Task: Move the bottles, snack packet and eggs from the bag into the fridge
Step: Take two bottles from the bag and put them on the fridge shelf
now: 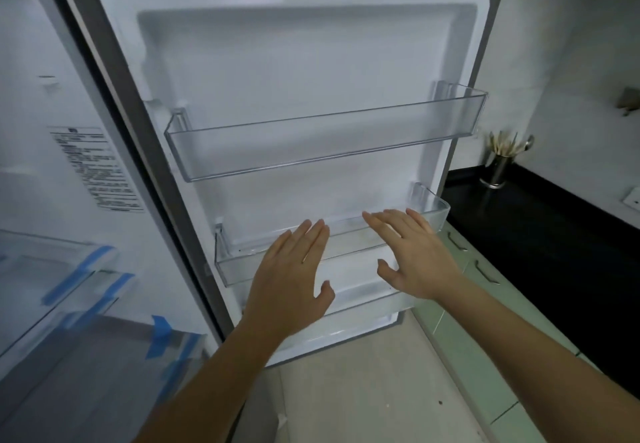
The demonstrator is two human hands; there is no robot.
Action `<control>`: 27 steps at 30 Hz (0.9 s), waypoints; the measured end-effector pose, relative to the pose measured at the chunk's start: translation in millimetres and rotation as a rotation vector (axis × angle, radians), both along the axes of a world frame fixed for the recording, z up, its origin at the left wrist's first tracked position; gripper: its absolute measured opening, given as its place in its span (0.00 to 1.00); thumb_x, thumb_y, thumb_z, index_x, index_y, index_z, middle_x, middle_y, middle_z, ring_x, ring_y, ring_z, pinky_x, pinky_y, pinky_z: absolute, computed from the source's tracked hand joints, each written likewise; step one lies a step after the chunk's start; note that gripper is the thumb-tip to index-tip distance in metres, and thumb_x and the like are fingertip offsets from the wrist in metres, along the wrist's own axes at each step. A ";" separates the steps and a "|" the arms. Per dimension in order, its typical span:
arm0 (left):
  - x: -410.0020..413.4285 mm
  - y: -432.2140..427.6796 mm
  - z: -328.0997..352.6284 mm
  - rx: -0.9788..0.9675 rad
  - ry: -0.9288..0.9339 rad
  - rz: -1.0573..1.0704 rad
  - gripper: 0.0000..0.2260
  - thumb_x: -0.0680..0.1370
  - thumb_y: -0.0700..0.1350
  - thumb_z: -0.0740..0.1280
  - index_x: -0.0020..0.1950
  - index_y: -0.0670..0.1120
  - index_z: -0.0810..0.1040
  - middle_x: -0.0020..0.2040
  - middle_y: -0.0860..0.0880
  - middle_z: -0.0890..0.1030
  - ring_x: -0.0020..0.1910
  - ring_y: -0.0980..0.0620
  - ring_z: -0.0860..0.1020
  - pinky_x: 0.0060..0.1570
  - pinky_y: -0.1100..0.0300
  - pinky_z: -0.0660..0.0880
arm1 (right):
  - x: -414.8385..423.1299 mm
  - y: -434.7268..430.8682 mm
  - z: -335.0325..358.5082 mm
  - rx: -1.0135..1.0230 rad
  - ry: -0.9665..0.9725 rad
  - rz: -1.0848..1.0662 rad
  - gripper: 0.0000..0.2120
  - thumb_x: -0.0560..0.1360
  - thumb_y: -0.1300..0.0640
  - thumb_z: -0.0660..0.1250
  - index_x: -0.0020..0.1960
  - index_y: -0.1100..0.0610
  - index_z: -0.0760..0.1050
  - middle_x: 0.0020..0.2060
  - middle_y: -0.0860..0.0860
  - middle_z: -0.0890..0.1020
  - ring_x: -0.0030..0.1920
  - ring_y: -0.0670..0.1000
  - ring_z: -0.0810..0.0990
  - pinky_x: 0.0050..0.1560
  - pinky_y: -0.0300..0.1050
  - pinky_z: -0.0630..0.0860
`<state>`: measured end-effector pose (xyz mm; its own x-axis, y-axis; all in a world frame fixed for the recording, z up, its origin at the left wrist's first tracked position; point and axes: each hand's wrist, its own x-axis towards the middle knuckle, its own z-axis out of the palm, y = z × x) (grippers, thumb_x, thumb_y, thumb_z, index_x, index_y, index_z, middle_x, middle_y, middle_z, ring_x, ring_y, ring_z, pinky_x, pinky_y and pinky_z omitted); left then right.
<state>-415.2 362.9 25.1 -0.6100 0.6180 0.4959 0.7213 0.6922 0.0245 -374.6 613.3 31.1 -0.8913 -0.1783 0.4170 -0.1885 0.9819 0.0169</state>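
The fridge door (298, 61) stands swung open, its white inner side facing me. It carries a clear upper door shelf (325, 144) and a clear lower door shelf (349, 234), both with nothing in them. My left hand (291, 276) and my right hand (412, 252) are held out flat in front of the lower shelf, fingers straight, holding nothing. The bag, bottles, snack packet and eggs are out of view.
At the left is the fridge interior (52, 165) with clear drawers (55, 269) taped with blue strips. To the right runs a black countertop (540, 245) with a metal utensil holder (498, 169), above pale green cabinet drawers (460, 255). A beige tiled floor (363, 390) lies below.
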 end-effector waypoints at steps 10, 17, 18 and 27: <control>-5.2 8.6 -5.6 0.007 -0.019 0.035 0.35 0.75 0.60 0.62 0.78 0.45 0.66 0.78 0.48 0.67 0.78 0.47 0.63 0.78 0.51 0.54 | -12.5 8.5 -0.7 -0.046 0.013 0.043 0.37 0.70 0.50 0.64 0.78 0.52 0.63 0.68 0.51 0.75 0.70 0.55 0.71 0.73 0.58 0.64; -5.2 4.0 -1.0 -0.009 -0.014 0.001 0.35 0.74 0.61 0.63 0.77 0.44 0.68 0.77 0.47 0.68 0.76 0.45 0.66 0.75 0.48 0.57 | -3.9 2.2 8.0 0.053 -0.110 -0.057 0.38 0.73 0.44 0.57 0.81 0.49 0.53 0.77 0.51 0.66 0.79 0.55 0.59 0.79 0.52 0.48; -3.4 3.8 0.5 -0.001 -0.011 -0.013 0.34 0.75 0.61 0.62 0.77 0.44 0.68 0.77 0.46 0.68 0.77 0.45 0.66 0.75 0.46 0.58 | 0.4 1.3 10.3 0.065 -0.102 -0.066 0.38 0.73 0.44 0.58 0.81 0.49 0.53 0.78 0.51 0.65 0.79 0.55 0.58 0.79 0.53 0.48; 56.3 50.6 -18.5 0.062 -0.079 -0.305 0.30 0.75 0.53 0.63 0.77 0.48 0.68 0.78 0.49 0.67 0.77 0.48 0.64 0.76 0.51 0.57 | 113.3 -4.5 -12.6 -0.040 0.071 -0.358 0.30 0.74 0.50 0.65 0.75 0.54 0.68 0.68 0.55 0.76 0.71 0.59 0.71 0.74 0.60 0.65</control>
<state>-358.9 413.5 6.6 -0.4388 0.7484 0.4973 0.8897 0.4394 0.1239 -261.3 608.8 18.5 -0.8629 0.1572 0.4803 0.1674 0.9856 -0.0219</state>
